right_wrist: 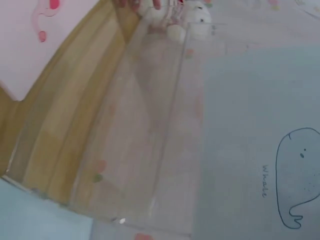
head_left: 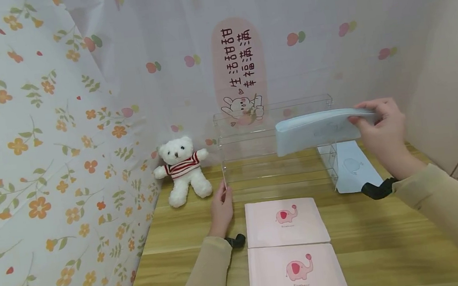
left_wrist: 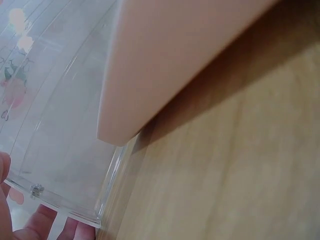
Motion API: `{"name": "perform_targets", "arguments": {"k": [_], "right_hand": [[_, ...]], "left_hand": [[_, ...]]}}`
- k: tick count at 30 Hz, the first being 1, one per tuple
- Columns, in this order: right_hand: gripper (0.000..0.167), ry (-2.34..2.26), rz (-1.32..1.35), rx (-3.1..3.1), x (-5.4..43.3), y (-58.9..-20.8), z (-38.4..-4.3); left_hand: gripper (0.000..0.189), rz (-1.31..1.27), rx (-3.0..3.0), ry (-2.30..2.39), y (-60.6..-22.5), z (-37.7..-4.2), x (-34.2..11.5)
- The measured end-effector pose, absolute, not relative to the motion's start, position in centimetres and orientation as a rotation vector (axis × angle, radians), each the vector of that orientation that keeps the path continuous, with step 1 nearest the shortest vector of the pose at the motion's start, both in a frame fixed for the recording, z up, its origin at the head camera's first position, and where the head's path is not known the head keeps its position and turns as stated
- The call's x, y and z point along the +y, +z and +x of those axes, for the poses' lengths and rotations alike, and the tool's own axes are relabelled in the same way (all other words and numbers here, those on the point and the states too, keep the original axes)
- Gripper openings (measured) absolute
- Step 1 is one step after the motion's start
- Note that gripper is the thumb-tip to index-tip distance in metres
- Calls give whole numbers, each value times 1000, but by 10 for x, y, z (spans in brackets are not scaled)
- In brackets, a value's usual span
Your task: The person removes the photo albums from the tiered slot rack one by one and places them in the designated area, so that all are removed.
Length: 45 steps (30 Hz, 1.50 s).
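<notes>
My right hand (head_left: 385, 133) pinches a light blue notebook (head_left: 316, 131) by its right end, thumb on the near side. The notebook hangs tilted in the air over the right part of a clear stepped rack (head_left: 337, 173). In the right wrist view its cover (right_wrist: 235, 150) carries a whale drawing and the word "Whale". My left hand (head_left: 221, 209) grips the rack's left side; in the left wrist view the fingers (left_wrist: 42, 220) are behind the clear panel (left_wrist: 65, 170) and the thumb lies on its other side.
Two pink elephant notebooks (head_left: 285, 223) (head_left: 297, 271) lie in front of the rack on the wooden table (head_left: 390, 242). Another light blue notebook (head_left: 353, 167) lies at the rack's right end. A white teddy bear (head_left: 183, 171) in a striped sweater sits left, against the patterned curtain (head_left: 43, 134).
</notes>
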State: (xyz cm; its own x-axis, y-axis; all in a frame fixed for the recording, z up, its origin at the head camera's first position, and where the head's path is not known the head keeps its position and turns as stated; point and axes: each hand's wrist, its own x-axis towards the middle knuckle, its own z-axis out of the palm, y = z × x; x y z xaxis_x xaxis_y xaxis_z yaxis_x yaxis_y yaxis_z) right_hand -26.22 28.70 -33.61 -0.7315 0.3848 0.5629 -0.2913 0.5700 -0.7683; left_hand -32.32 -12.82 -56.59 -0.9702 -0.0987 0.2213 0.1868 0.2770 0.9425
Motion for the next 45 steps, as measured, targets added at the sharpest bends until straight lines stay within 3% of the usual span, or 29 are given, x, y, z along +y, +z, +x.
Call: {"name": "perform_targets", "arguments": {"k": [21, 28, 37, 45], "right_hand": [[24, 1103, 33, -2651, 398, -427, -209], [16, 1083, 37, -2799, 424, -438, -205], [33, 825, 150, -2929, 446, -450, -216], [24, 794, 242, -2919, 455, -463, -223]], "left_hand": [[58, -135, -2291, -1697, -566, -322, -130], [54, -112, -2295, -1685, -566, -323, -131], [54, -98, -2288, -1660, -567, -324, -132], [51, -78, -2321, -1715, -571, -329, -132]]}}
